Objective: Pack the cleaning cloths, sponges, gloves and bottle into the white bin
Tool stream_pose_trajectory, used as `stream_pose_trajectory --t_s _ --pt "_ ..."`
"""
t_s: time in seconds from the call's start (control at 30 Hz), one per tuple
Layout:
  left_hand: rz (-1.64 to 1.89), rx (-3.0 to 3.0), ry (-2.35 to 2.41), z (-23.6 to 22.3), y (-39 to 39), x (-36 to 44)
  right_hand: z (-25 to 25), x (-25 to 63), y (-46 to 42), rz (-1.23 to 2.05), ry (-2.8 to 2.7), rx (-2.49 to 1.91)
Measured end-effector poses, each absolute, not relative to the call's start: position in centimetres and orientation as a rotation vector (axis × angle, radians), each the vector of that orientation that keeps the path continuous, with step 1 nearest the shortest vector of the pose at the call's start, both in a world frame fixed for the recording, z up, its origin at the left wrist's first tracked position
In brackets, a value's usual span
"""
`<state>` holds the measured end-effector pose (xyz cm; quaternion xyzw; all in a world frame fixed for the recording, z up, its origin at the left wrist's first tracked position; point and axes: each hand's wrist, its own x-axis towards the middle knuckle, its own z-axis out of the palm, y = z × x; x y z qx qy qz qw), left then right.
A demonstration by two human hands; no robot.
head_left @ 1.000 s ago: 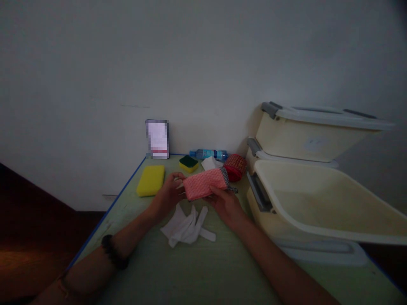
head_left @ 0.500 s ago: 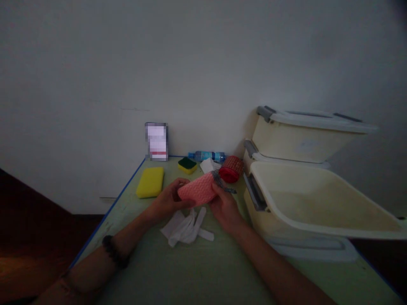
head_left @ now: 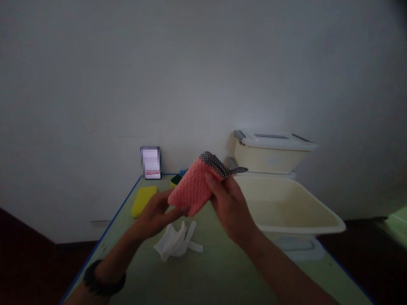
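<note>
Between my two hands, raised above the table, is a folded pink waffle-textured cloth with a black-and-white checked edge and a loop trailing to the right. The fingers of my left hand pinch its lower left corner. My right hand grips its right side near the checked edge, thumb on the front face. Beneath them on the table lies a crumpled white glove. A yellow sponge block sits left of my left hand. Behind the cloth a green-and-yellow scouring sponge is partly hidden.
At right stands an open cream storage bin, with a lidded box behind it. A phone with a blurred screen leans against the wall at the back left. The green table has blue edging.
Both hands have lifted the pink cloth nearer and tilted it more steeply, so it looks larger. It now hides the red container and most of the bottle. My view has tipped upward.
</note>
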<state>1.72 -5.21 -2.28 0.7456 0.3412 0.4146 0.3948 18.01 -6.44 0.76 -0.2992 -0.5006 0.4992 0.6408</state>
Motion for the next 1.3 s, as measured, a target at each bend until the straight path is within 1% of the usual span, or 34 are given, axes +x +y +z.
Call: stream_pose_trajectory --t_s 0.2,0.27,0.33,0.43,0.63,0.8,0.9,1.03,1.1,1.3 --pt "0.746 2.086 0.756 2.2 -4.3 3.5 3.3 21.6 -4.1 1.376 -1.054 -0.664" --pt "0.652 2.128 0.653 2.9 -3.9 4.0 3.6 22.9 -3.7 1.397 -1.111 -0.719" --pt "0.655 2.106 0.574 3.2 -3.4 4.7 3.7 24.3 -3.5 1.392 -1.184 -0.777" --pt "0.700 2.023 0.618 3.0 -2.5 6.5 3.9 26.2 -3.4 1.352 -1.290 -0.812" --pt "0.519 2.071 0.706 3.0 -1.1 10.3 3.9 30.1 -2.8 1.345 -1.335 -0.852" --pt "0.660 2.239 1.037 1.6 0.6 12.3 2.8 33.7 -1.7 1.412 -1.171 -1.147" --pt "0.733 2.245 1.016 0.2 1.2 13.6 1.6 35.5 -1.3 1.527 -1.150 -1.277" --pt "0.636 2.226 0.891 -1.1 0.8 15.0 0.0 36.8 -1.5 1.829 -1.222 -1.395" --pt "0.583 2.211 0.880 -1.3 0.4 15.3 -0.8 36.9 -1.8 1.925 -1.237 -1.454" --pt "0.495 2.201 0.930 -1.3 0.4 14.9 -3.2 35.0 -1.7 1.934 -1.088 -1.576"
